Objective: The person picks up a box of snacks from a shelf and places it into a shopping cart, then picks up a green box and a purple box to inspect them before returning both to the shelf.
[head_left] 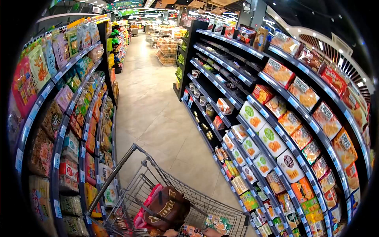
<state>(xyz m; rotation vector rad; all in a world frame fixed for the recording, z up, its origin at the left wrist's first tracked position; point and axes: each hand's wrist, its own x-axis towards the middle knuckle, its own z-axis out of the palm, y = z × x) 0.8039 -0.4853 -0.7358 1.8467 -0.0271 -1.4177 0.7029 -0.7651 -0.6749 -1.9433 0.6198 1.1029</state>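
Observation:
My left hand (171, 233) and my right hand (212, 232) show only in part at the bottom edge, over the near side of a wire shopping cart (166, 177). Between them is a colourful printed food package (191, 230), its sides gripped by my closed fingers. Just beyond my right hand, a green-and-white printed package (219, 223) lies in the cart. A brown bag with yellow lettering (167, 207) and pink edging sits left of centre in the basket. The lower parts of both hands are cut off by the frame.
Shelves of snack bags (63, 102) line the left side. On the right, tall shelves (268, 130) carry boxed and bagged biscuits close to the cart. A tiled aisle floor (154, 106) runs ahead, towards wire display baskets (167, 53) farther back.

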